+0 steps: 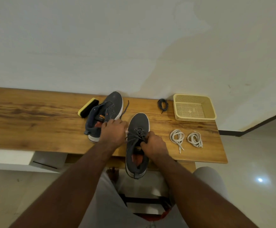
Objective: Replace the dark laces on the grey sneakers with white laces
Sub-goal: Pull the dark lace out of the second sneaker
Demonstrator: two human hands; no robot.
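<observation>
Brush [88, 108] is sitting far left on the bench [35, 122]. Next, one sneaker [104, 112] is lying nearly unlaced, one dark end trailing. My left hand [113, 131] is curled beside the near sneaker [137, 142]; can't tell what it's holding. My right hand [153, 143] is pinching its dark lace [139, 132], still threaded. Pulled dark lace [162, 105], basket [194, 116], and both white laces [176, 137] are waiting unused.
</observation>
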